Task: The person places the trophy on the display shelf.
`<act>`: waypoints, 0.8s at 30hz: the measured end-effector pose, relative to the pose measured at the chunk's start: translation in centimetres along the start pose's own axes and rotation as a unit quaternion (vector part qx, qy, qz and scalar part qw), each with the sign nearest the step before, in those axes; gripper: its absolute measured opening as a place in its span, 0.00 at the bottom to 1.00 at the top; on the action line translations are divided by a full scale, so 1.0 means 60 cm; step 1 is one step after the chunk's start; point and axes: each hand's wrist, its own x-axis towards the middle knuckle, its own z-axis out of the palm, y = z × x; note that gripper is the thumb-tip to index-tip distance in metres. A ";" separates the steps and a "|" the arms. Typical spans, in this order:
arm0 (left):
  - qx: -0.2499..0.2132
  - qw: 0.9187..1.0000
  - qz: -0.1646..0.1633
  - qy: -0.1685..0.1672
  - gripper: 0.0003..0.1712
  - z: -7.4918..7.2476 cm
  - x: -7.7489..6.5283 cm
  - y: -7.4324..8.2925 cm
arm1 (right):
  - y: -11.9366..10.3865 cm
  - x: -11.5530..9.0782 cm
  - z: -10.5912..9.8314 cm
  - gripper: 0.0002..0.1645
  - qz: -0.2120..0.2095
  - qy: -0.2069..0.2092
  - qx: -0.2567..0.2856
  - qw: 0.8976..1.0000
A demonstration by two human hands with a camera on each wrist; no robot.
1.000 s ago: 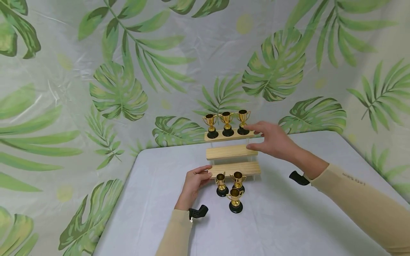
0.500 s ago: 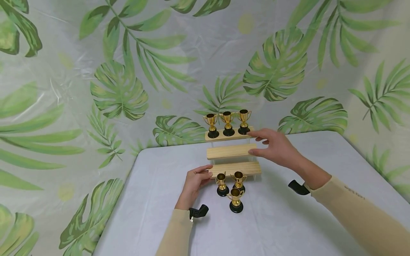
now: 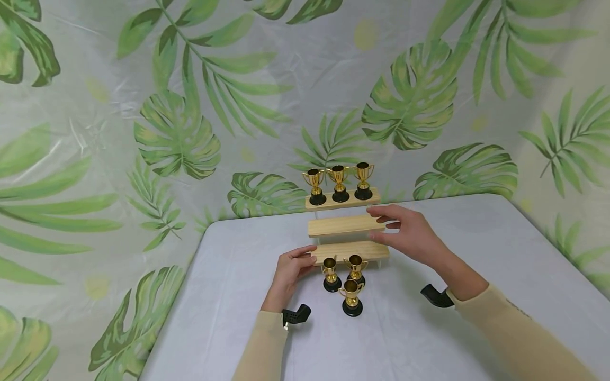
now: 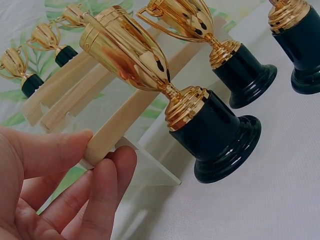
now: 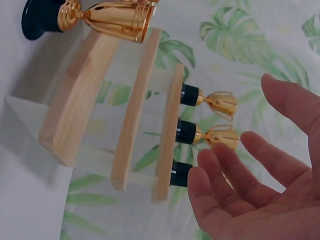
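A three-step display stand of pale wooden boards stands on the table. My left hand (image 3: 286, 272) pinches the left end of the lowest board (image 3: 350, 251) between thumb and fingers, plain in the left wrist view. To the right of the middle board (image 3: 340, 226) hovers my right hand (image 3: 407, 233), fingers spread and nothing in them. Three gold trophies on black bases line the top board (image 3: 376, 197): left (image 3: 315, 182), middle (image 3: 339, 180) and right (image 3: 364, 177). Three more stand upright before the stand: one trophy (image 3: 330, 270), another (image 3: 356, 266) and the nearest (image 3: 351, 301).
A white cloth covers the table (image 3: 229, 328). Behind the stand hangs a leaf-patterned curtain (image 3: 295, 79). Clear side supports (image 4: 155, 165) hold the boards up. Black camera mounts (image 3: 296, 314) sit on both wrists.
My right hand has left the right trophy on the top board and dropped to beside the middle board. The left hand keeps its place on the lowest board.
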 end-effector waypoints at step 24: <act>0.001 1.000 -0.008 0.003 0.20 -0.001 0.002 0.000 | 0.037 -0.029 0.086 0.32 0.038 -0.017 0.045 0.998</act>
